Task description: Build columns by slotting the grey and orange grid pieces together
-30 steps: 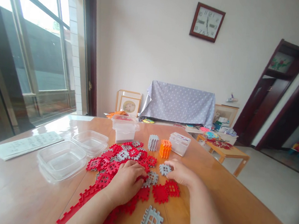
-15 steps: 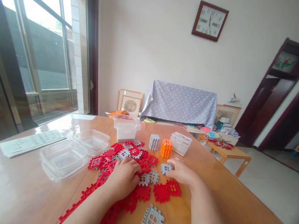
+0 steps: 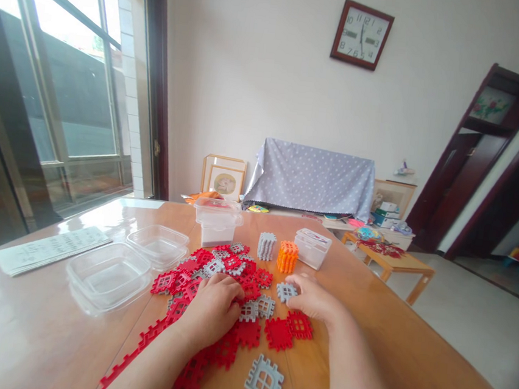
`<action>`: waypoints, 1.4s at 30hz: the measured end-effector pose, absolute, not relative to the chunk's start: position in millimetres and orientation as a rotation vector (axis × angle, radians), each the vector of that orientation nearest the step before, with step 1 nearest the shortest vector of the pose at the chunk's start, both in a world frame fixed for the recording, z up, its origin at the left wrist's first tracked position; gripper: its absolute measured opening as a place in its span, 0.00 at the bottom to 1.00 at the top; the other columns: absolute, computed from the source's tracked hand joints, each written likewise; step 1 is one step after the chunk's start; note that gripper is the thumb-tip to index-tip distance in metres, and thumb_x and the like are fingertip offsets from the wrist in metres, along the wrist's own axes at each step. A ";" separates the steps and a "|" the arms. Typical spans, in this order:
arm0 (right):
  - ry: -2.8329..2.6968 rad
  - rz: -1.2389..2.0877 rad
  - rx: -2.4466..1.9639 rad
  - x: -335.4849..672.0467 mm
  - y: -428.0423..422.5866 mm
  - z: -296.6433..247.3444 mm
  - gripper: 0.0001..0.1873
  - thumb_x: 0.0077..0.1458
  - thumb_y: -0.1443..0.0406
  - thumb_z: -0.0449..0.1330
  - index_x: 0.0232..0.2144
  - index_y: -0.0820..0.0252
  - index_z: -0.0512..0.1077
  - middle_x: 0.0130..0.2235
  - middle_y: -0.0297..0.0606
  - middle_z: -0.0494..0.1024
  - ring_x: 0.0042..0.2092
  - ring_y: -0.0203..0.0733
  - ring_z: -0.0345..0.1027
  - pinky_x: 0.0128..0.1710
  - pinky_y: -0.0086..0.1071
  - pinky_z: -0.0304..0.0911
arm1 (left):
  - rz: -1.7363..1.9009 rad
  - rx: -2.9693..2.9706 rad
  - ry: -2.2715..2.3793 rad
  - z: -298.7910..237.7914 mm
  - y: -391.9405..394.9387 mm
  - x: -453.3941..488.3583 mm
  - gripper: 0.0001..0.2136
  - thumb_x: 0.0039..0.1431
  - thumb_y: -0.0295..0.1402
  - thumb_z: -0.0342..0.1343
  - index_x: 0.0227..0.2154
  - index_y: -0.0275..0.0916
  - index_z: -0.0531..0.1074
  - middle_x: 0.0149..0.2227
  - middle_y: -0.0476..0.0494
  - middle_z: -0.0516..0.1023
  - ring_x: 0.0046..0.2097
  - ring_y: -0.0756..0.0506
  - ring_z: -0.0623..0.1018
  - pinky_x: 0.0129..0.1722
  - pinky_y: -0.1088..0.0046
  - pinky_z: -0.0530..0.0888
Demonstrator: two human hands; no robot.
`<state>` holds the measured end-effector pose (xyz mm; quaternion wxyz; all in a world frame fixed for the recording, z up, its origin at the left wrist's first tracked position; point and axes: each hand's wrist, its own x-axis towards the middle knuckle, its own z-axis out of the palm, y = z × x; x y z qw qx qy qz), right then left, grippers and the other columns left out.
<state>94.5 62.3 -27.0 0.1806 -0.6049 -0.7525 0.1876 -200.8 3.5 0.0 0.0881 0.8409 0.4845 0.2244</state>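
Observation:
My right hand (image 3: 311,295) is closed on a small grey stack of notched plastic tiles (image 3: 285,292), fingers behind it and thumb in front, low at the table. My left hand (image 3: 216,303) lies over the pile of red and grey interlocking tiles (image 3: 195,262) with its fingers curled down; what they hold, if anything, is hidden. Just right of those fingers are grey window tiles (image 3: 265,306). A plain red tile (image 3: 279,334) and a red window tile (image 3: 301,325) lie below my right hand. Nearest me is a larger-looking grey window tile (image 3: 264,381).
Behind the pile stand a grey tile stack (image 3: 266,246) and an orange tile stack (image 3: 287,257). A lidded clear box (image 3: 312,248) is to their right, another clear box (image 3: 217,230) to their left. Open clear trays (image 3: 109,275) and printed sheets (image 3: 52,250) lie on the left.

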 end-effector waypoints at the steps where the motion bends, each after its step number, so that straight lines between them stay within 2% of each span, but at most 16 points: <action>1: -2.097 0.533 -1.695 95.3 63.1 -28.0 0.24 0.42 0.64 0.67 0.46 0.54 0.77 0.46 0.40 0.74 0.51 0.50 0.66 0.49 0.37 0.61 | 0.666 2.506 1.440 0.2 3.4 -200.9 0.09 0.53 0.26 0.51 0.32 0.46 0.73 0.40 0.49 0.78 0.50 0.41 0.71 0.50 0.65 0.64; 4: -1.923 0.540 -1.645 96.9 66.5 -29.0 0.26 0.44 0.64 0.65 0.50 0.55 0.76 0.50 0.41 0.76 0.53 0.50 0.68 0.52 0.37 0.62 | 0.659 2.512 1.455 1.6 3.1 -202.1 0.09 0.52 0.25 0.51 0.32 0.46 0.73 0.40 0.49 0.78 0.50 0.40 0.70 0.49 0.65 0.64; 10: -1.616 0.534 -1.642 93.4 67.8 -17.1 0.14 0.53 0.64 0.56 0.41 0.56 0.76 0.40 0.38 0.81 0.41 0.44 0.74 0.41 0.34 0.65 | 0.637 2.504 1.487 6.0 -0.1 -199.2 0.10 0.52 0.24 0.51 0.34 0.45 0.73 0.41 0.46 0.78 0.50 0.39 0.70 0.48 0.63 0.64; 14: -1.653 0.673 -1.522 76.1 57.0 -6.4 0.11 0.52 0.63 0.58 0.38 0.58 0.75 0.27 0.31 0.76 0.29 0.39 0.69 0.30 0.30 0.61 | 0.698 2.526 1.380 7.4 -6.8 -190.8 0.09 0.56 0.28 0.53 0.38 0.47 0.75 0.43 0.46 0.77 0.50 0.38 0.70 0.51 0.61 0.64; 17: -1.830 0.760 -1.482 59.9 43.2 -2.2 0.10 0.51 0.62 0.61 0.37 0.58 0.75 0.23 0.28 0.71 0.25 0.35 0.62 0.26 0.28 0.54 | 0.699 2.549 1.295 6.8 -10.9 -186.8 0.08 0.58 0.36 0.58 0.40 0.48 0.76 0.44 0.46 0.78 0.52 0.37 0.69 0.52 0.59 0.64; 19: -1.978 0.741 -1.483 51.5 33.2 -0.6 0.11 0.50 0.61 0.65 0.37 0.56 0.77 0.23 0.27 0.71 0.25 0.35 0.61 0.27 0.28 0.51 | 0.669 2.561 1.283 6.1 -11.7 -186.4 0.07 0.57 0.37 0.60 0.38 0.48 0.77 0.43 0.46 0.78 0.53 0.37 0.69 0.52 0.59 0.64; 24: -2.257 0.586 -1.555 35.6 16.6 4.3 0.18 0.41 0.55 0.72 0.36 0.51 0.78 0.29 0.31 0.77 0.31 0.40 0.66 0.31 0.31 0.51 | 0.631 2.550 1.376 4.7 -9.6 -189.6 0.03 0.55 0.36 0.60 0.31 0.44 0.76 0.40 0.44 0.77 0.49 0.37 0.70 0.48 0.60 0.65; 28: -2.341 0.425 -1.708 24.4 13.8 8.4 0.16 0.42 0.52 0.71 0.31 0.51 0.77 0.31 0.34 0.78 0.32 0.43 0.68 0.31 0.32 0.48 | 0.647 2.549 1.393 3.1 -8.6 -191.2 0.01 0.54 0.33 0.59 0.30 0.44 0.74 0.39 0.45 0.76 0.48 0.38 0.70 0.47 0.61 0.65; 35: -2.412 0.343 -1.630 21.0 13.2 6.2 0.07 0.46 0.59 0.68 0.29 0.53 0.78 0.39 0.37 0.77 0.38 0.44 0.70 0.33 0.33 0.51 | 0.619 2.541 1.405 5.3 -9.3 -193.5 0.02 0.52 0.30 0.57 0.29 0.43 0.73 0.37 0.44 0.76 0.48 0.38 0.70 0.45 0.62 0.65; 42: -2.370 0.341 -1.635 14.4 13.3 1.2 0.11 0.46 0.63 0.67 0.36 0.52 0.77 0.41 0.38 0.78 0.42 0.47 0.71 0.38 0.34 0.54 | 0.589 2.508 1.461 11.7 -12.2 -198.8 0.01 0.50 0.30 0.57 0.27 0.43 0.72 0.38 0.43 0.77 0.48 0.37 0.70 0.45 0.61 0.65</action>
